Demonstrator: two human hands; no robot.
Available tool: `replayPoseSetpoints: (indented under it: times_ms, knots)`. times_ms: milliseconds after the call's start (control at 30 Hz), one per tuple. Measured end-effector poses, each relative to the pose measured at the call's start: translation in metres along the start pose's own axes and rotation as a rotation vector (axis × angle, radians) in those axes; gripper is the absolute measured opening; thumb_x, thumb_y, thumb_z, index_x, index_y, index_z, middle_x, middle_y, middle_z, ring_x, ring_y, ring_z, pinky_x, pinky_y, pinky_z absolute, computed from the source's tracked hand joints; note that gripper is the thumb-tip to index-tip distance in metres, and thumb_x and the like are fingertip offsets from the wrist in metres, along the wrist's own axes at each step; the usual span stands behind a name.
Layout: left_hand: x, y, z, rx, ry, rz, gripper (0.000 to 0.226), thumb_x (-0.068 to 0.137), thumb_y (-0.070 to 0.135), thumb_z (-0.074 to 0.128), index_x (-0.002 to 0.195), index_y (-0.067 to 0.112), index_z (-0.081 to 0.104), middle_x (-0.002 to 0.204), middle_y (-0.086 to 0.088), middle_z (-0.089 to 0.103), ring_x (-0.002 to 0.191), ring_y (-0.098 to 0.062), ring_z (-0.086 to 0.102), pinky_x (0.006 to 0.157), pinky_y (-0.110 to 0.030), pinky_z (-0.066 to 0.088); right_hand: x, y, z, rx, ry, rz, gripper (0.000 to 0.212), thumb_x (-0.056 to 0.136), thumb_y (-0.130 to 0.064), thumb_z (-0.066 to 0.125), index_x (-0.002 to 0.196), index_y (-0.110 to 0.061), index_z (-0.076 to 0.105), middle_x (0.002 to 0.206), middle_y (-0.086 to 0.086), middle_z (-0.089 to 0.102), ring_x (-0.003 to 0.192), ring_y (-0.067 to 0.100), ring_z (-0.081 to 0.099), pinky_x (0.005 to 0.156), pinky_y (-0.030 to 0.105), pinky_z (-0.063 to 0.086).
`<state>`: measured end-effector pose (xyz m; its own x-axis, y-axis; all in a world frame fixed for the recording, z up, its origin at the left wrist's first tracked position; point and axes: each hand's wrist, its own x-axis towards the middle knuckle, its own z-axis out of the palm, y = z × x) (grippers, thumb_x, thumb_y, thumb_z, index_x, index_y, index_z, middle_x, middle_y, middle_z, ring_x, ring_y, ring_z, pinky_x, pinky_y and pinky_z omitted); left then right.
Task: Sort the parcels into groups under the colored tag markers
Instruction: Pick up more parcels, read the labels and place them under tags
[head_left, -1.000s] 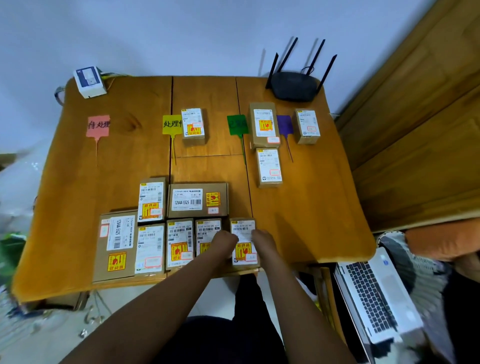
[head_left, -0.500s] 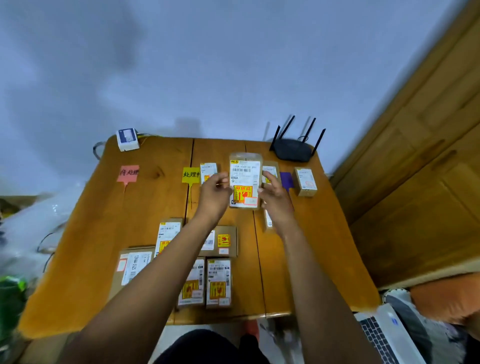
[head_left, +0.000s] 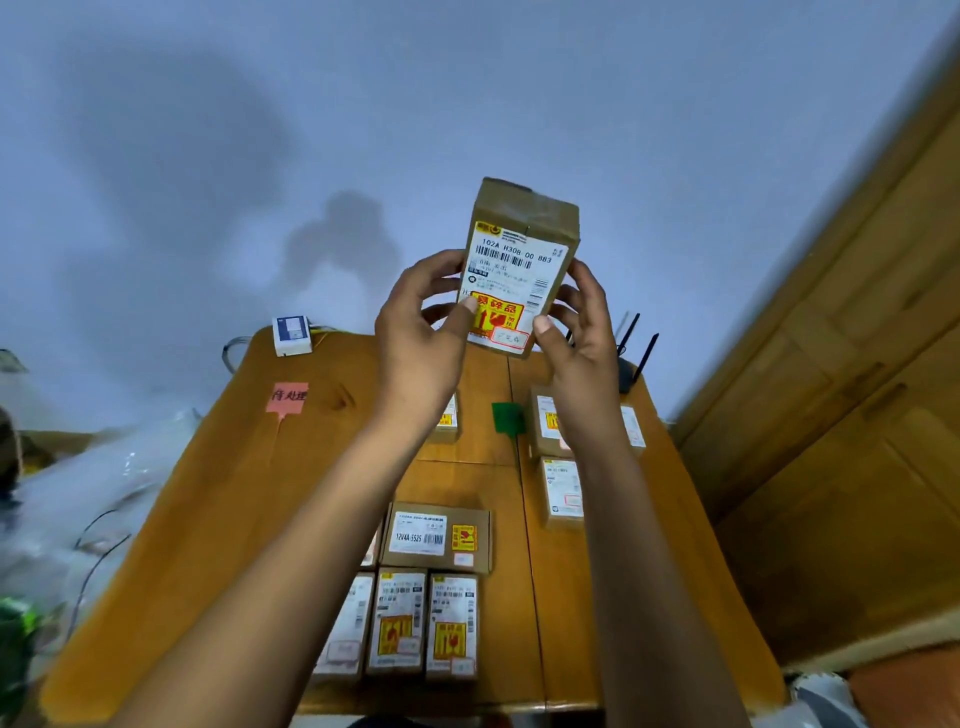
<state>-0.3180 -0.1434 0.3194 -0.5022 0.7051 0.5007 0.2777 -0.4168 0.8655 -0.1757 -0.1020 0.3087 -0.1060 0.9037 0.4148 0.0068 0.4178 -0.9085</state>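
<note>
A small brown parcel (head_left: 519, 260) with a white shipping label and a yellow-red fragile sticker is raised in front of the wall, label toward me. My left hand (head_left: 421, 338) grips its left side and my right hand (head_left: 576, 332) grips its right side. On the wooden table (head_left: 218, 493) below lie a pink tag (head_left: 287, 399) at the left and a green tag (head_left: 508, 417) in the middle. Two parcels (head_left: 562, 491) lie right of the green tag. Several unsorted parcels (head_left: 435, 538) sit near the front edge, partly hidden by my left arm.
A white box (head_left: 291, 335) sits at the table's far left corner. A black router (head_left: 631, 358) with antennas stands at the far right, mostly behind my right hand. Wooden panelling (head_left: 831, 389) flanks the right side. Plastic wrap and cables (head_left: 93, 509) lie left of the table.
Both hands took the parcel from the front edge of the table and lifted it up and away, now level with the wall. The view has tilted upward.
</note>
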Motion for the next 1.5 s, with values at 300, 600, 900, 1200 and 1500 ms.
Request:
replayPoseSetpoints:
  times_ms: [300,600,900,1200,1500]
  knots:
    - [-0.010,0.013,-0.011,0.009,0.007,0.056,0.034,0.094,0.008,0.064,0.125,0.021,0.061,0.125,0.005,0.066,0.112,0.001,0.061,0.085,-0.013,0.053,-0.005,-0.012,-0.002,0.028,-0.033,-0.041,0.054,0.100,-0.016,0.060,0.134,-0.055,0.043,0.136,-0.019,0.056,0.131,0.007,0.052,0.092,0.031,0.059]
    - [-0.017,0.023,-0.007,-0.059,-0.024,0.073,0.033,0.092,0.004,0.066,0.122,0.014,0.061,0.123,-0.002,0.066,0.113,-0.011,0.063,0.091,-0.022,0.056,-0.007,-0.017,-0.022,0.047,-0.051,-0.068,0.057,0.097,-0.007,0.062,0.147,-0.031,0.046,0.142,-0.009,0.058,0.134,0.011,0.051,0.098,0.042,0.057]
    - [-0.006,0.041,-0.025,-0.150,-0.218,0.050,0.044,0.093,0.017,0.068,0.136,0.021,0.059,0.132,0.003,0.058,0.127,-0.004,0.055,0.093,-0.024,0.056,0.001,-0.036,-0.034,0.201,-0.075,0.011,0.053,0.090,-0.015,0.064,0.141,-0.007,0.053,0.133,0.013,0.066,0.128,0.033,0.059,0.102,0.053,0.052]
    - [0.008,0.059,-0.057,-0.223,-0.270,-0.014,0.042,0.089,0.022,0.070,0.129,0.028,0.061,0.121,0.016,0.069,0.115,-0.003,0.065,0.087,-0.024,0.058,-0.008,-0.064,-0.012,0.235,-0.081,0.074,0.039,0.095,-0.017,0.059,0.132,-0.006,0.060,0.118,0.002,0.074,0.109,0.024,0.071,0.086,0.036,0.059]
    - [0.006,0.074,-0.079,-0.324,-0.291,0.013,0.044,0.081,0.023,0.074,0.124,0.026,0.064,0.123,0.002,0.070,0.117,-0.015,0.066,0.081,-0.030,0.061,-0.020,-0.088,-0.004,0.269,-0.115,0.060,0.037,0.093,-0.017,0.058,0.130,-0.010,0.061,0.121,0.005,0.073,0.110,0.024,0.070,0.094,0.044,0.056]
